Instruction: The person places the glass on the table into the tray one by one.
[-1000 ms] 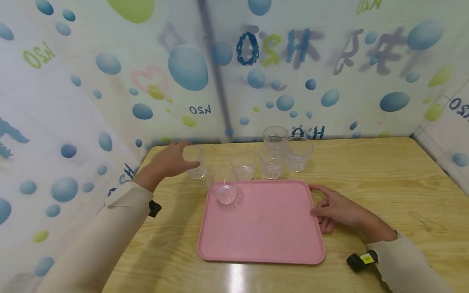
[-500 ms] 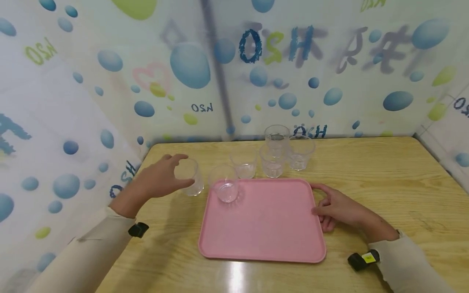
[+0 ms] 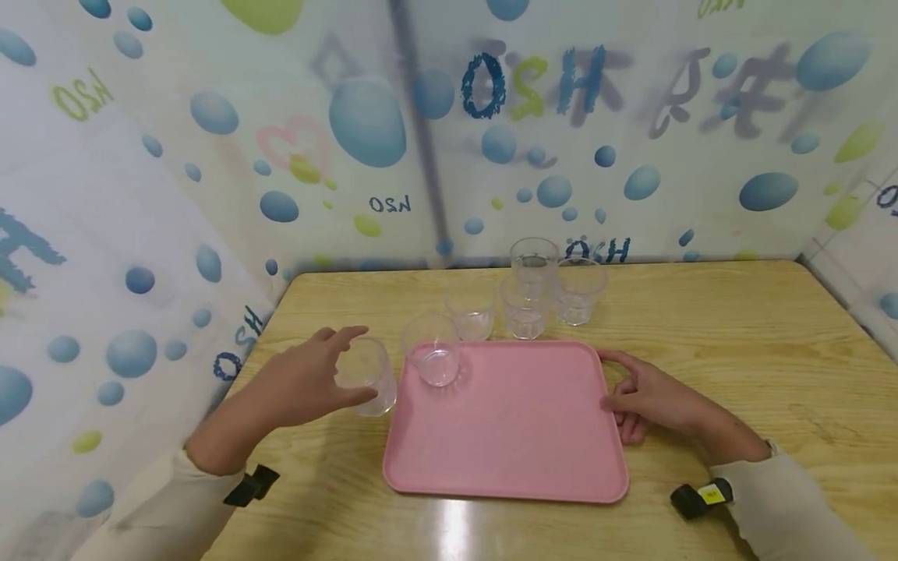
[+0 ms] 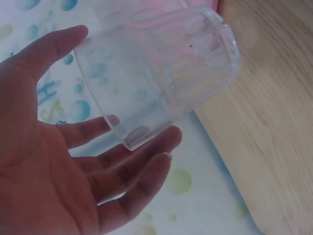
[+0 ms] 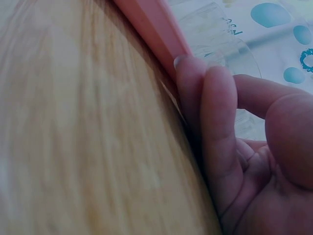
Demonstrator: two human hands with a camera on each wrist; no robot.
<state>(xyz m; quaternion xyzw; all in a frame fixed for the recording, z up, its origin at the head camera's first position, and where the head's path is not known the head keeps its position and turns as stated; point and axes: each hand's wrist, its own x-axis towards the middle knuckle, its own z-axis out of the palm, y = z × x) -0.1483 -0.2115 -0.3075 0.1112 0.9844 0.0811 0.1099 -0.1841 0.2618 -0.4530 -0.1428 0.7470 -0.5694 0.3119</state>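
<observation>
On the bench (image 3: pixel 737 335) we have the pink tray (image 3: pixel 512 436) lying flat, right grip (image 3: pixel 648 397) closed on its right edge. The left grip (image 3: pixel 305 382) is part-curled round the rim of a clear cup (image 3: pixel 382 389), just beside the tray's left edge; base contact unclear. One tumbler (image 3: pixel 438 368) stands in the far-left corner; four glasses (image 3: pixel 528 319) stand behind. We judge the step as loading; next likely calls for lifting the cup over the tray's rim. Versus one second earlier, cup and left grip are nearer us; the others hold position.
</observation>
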